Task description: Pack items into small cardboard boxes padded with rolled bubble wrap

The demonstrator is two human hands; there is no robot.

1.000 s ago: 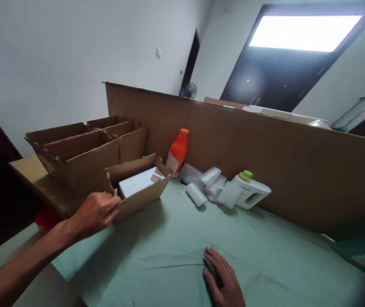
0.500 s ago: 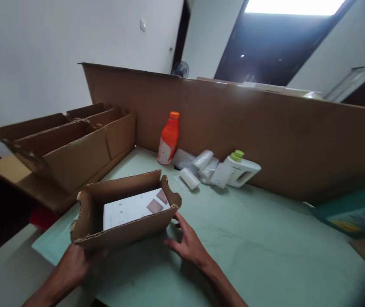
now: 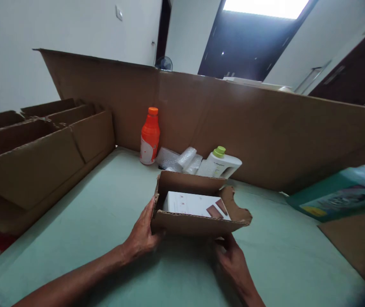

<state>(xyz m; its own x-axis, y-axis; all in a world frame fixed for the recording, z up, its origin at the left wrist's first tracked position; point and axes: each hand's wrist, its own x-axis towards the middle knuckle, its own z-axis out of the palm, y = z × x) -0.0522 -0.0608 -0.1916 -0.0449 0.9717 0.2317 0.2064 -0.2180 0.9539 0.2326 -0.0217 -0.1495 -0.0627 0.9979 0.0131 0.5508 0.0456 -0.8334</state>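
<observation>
An open cardboard box (image 3: 189,224) sits between my hands near the middle of the table, its right end wall cut in a wavy outline. Inside it lies a white carton (image 3: 195,204) with brown squares printed at one corner. My left hand (image 3: 142,232) grips the left end of the cardboard box, fingers up along its side and thumb near the front bottom edge. Under the front right bottom edge, my right hand (image 3: 232,258) is closed on the box, with some fingertips hidden beneath it.
An orange bottle (image 3: 150,136) stands by the cardboard wall (image 3: 249,115). Bubble-wrap rolls (image 3: 185,158) lie beside a white bottle with a green cap (image 3: 220,164). A divided cardboard box (image 3: 42,157) is at left, a green jug (image 3: 342,192) at right, on a pale green table (image 3: 83,230).
The cardboard box with the white carton has moved right across the table, both hands with it. My left hand is now at its left end. The view has shifted to the right.
</observation>
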